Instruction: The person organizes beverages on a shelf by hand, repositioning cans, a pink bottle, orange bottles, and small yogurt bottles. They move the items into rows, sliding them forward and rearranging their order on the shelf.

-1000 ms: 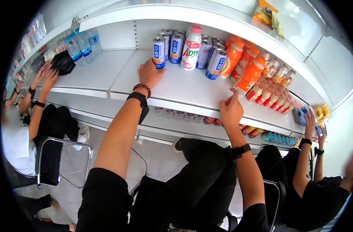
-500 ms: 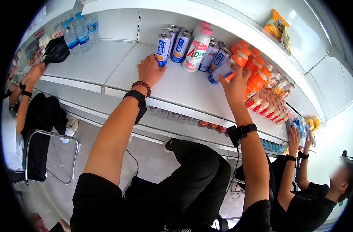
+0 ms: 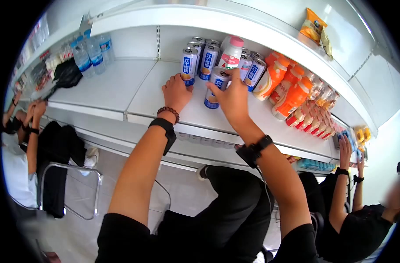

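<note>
My left hand [image 3: 177,94] is curled at the foot of a blue-and-white drink can [image 3: 189,65], fingers to its left and thumb to its right. This can stands upright at the front of a group of matching cans [image 3: 208,60]. My right hand [image 3: 233,97] grips another such can [image 3: 216,90] from its right side, slightly tilted, in front of the group. Behind that can is a white bottle with a pink cap [image 3: 230,55], partly covered by it. Further cans [image 3: 255,73] stand right of the bottle.
Orange-capped bottles [image 3: 292,98] and rows of small red-and-white bottles [image 3: 312,120] fill the shelf's right. Water bottles [image 3: 94,57] and a black bag [image 3: 68,73] are at left. The upper shelf edge [image 3: 217,19] overhangs. Other people's hands [image 3: 345,149] are at both sides.
My right hand has carried its can left, from beside the orange bottles to in front of the pink-capped bottle. My left hand stays at its can. The view has shifted slightly.
</note>
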{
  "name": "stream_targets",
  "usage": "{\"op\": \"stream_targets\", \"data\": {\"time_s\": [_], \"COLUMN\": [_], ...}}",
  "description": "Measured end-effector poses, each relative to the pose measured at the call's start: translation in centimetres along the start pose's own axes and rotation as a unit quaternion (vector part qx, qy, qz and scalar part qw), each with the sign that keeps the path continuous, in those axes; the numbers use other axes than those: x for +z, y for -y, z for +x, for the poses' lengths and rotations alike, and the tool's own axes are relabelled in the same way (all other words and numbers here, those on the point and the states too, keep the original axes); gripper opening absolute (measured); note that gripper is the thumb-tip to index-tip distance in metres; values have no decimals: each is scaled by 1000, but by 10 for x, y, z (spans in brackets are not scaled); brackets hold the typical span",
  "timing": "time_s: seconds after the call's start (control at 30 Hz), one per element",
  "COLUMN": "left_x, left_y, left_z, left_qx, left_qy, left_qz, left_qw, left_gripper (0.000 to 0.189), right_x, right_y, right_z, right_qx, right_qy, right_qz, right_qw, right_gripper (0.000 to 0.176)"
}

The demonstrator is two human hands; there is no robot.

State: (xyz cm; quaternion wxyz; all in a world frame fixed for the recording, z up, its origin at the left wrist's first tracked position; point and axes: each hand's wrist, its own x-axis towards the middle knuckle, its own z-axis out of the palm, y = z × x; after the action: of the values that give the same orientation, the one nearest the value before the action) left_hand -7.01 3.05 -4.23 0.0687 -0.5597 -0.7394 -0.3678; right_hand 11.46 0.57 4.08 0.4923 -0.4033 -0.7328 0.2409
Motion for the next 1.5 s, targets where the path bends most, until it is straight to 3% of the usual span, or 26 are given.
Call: {"op": "stream_targets", "data": {"time_s": [0.1, 0.13, 0.27, 0.37, 0.53, 0.6, 0.7, 0.83, 0.97, 1.0, 1.13, 1.23, 1.27, 1.4, 1.5], "left_x": [4, 0, 1, -4, -2, -4, 0, -4, -1, -1, 0, 4, 5, 6, 2], "left_y": [2, -2, -2, -2, -1, 1, 4, 3, 7, 7, 5, 4, 6, 9, 2], "left_z": [4, 4, 4, 6, 10, 11, 9, 10, 11, 11, 8, 8, 11, 13, 8], "left_qx": [-14, -19, -12, 2, -13, -4, 4, 0, 6, 6, 2, 0, -2, -2, 2], "left_qy": [15, 11, 4, 31, 54, 55, 51, 59, 54, 52, 42, 39, 34, 41, 25], "left_qz": [-15, -23, 7, -20, 12, 21, 27, 21, 31, 35, 32, 28, 29, 12, 21], "left_qw": [1000, 999, 1000, 999, 998, 998, 998, 998, 998, 998, 999, 999, 999, 999, 999], "left_gripper": [39, 35, 38, 41, 43, 42, 40, 45, 43, 43, 42, 43, 43, 43, 41], "right_x": [30, 38, 42, 60, 75, 76, 79, 60, 25, 16, -41, -63, -59, -78, -88], "right_y": [-7, -4, -1, -31, -43, -49, -52, -37, -47, -56, -65, -52, -74, -62, -50], "right_z": [12, 7, 2, 3, 10, 11, 11, 3, -2, -3, 19, 43, 51, 36, -4], "right_qx": [-41, -96, 20, -73, -6, 2, -32, 42, 69, 42, -14, 95, 87, 81, -18], "right_qy": [-60, -97, 0, -108, -137, -113, -155, -152, -206, -228, -120, -34, -53, -17, -91], "right_qz": [-59, -124, -71, -63, -24, -40, -41, -3, -52, -84, -197, -292, -299, -339, -380], "right_qw": [996, 983, 997, 989, 990, 993, 987, 987, 975, 969, 973, 951, 949, 937, 920], "right_gripper": [65, 72, 84, 80, 65, 59, 52, 48, 50, 61, 76, 74, 72, 61, 61]}}
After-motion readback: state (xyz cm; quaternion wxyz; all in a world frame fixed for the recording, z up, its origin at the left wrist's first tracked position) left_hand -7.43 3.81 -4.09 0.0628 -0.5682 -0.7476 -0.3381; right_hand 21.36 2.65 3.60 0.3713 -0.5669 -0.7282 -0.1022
